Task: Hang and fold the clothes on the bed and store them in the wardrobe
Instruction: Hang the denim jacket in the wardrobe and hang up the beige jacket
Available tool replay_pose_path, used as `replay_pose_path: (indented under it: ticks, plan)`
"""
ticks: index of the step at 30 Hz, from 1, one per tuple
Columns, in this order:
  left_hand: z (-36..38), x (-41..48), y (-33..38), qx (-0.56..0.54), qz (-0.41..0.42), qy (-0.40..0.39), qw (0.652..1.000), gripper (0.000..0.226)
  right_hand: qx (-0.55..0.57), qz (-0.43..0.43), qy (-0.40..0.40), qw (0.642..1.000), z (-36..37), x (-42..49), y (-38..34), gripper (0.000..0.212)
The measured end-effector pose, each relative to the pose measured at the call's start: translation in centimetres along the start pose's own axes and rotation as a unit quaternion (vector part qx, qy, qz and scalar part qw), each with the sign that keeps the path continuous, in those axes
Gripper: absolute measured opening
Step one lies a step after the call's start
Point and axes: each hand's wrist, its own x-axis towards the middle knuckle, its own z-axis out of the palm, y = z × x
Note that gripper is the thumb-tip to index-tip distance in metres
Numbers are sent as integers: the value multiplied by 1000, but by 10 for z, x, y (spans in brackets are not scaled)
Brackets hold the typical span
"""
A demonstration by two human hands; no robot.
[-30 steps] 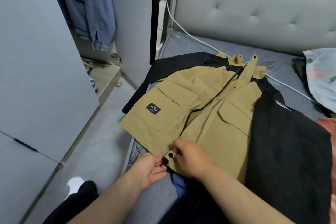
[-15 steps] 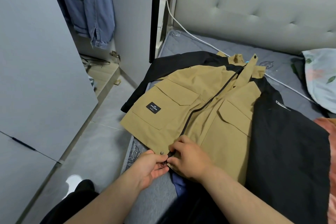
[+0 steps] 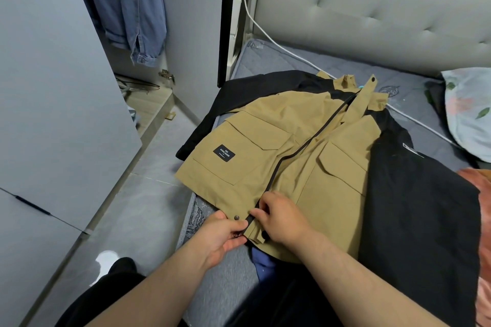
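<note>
At the near hem of the khaki cargo-pocket jacket with black sleeves, lying front-up on the grey quilted bed, our left hand pinched the left front edge. Our right hand pinched the black zipper at its foot, which ran far-right toward the collar, our right hand nearer it.

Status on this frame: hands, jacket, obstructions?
Left hand pinches khaki jacket hem by zipper base. Right hand pinches facing edge. Jacket flat on bed; nothing blocking.
</note>
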Motion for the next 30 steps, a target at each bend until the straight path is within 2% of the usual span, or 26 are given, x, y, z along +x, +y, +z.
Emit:
replay_pose_path:
  ticks: [3, 7, 12, 19, 21, 23, 24, 25, 26, 27, 28, 29, 30]
  plan:
    - [1, -1, 0, 2, 5, 9, 1000, 26, 26, 60, 4, 998, -1, 5, -1, 5]
    - [4, -5, 2, 25, 12, 49, 998, 24, -7, 67, -4, 998, 1, 7, -2, 15]
    - [1, -20, 9, 63, 5, 94, 993, 26, -96, 36, -5, 995, -24, 22, 0, 16]
    - [-19, -58, 12, 97, -22, 83, 992, 30, -131, -35, -14, 991, -52, 33, 13, 11]
    - [-20, -67, 11, 106, -35, 62, 992, 25, -156, -61, -27, 986, -44, 29, 15, 16]
    - [-19, -77, 16, 183, -48, 30, 982, 10, -166, -82, -21, 982, -40, 29, 21, 18]
    - [-20, -79, 19, 288, -35, 27, 957, 17, -165, -91, -15, 982, -39, 29, 23, 18]
    - [-20, -79, 24, 426, 2, 51, 904, 29, -164, -104, -9, 981, -39, 29, 26, 17]
    - [-22, -77, 27, 569, 66, 95, 814, 38, -168, -116, -5, 979, -39, 30, 27, 15]
    - [-20, -75, 33, 676, 139, 147, 709, 45, -172, -123, -3, 977, -39, 31, 28, 13]
    - [-15, -73, 40, 735, 201, 179, 622, 47, -174, -125, -7, 977, -41, 32, 27, 11]
    - [-8, -69, 48, 763, 256, 192, 561, 49, -177, -126, -17, 976, -42, 34, 27, 10]
    - [0, -64, 54, 778, 298, 195, 518, 51, -184, -129, -30, 974, -44, 36, 26, 10]
